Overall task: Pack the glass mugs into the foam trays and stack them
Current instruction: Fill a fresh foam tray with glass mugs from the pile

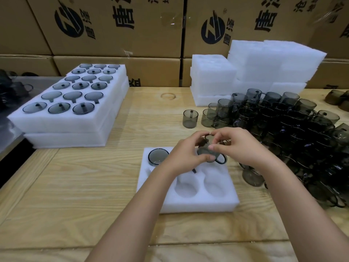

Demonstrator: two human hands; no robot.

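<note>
A white foam tray [188,205] lies on the pale wooden table [75,186], one grey mug [158,156] seated in its far-left cavity. Over it the left hand [186,156] and right hand [239,146] both curl their fingers round another glass mug [206,151] (blurred, mostly covered). To the right sits a heap of loose mugs [292,129]; to the left, filled trays [71,103] are stacked. Behind stand blank foam [264,67] and printed cartons [117,25], cut off above.
</note>
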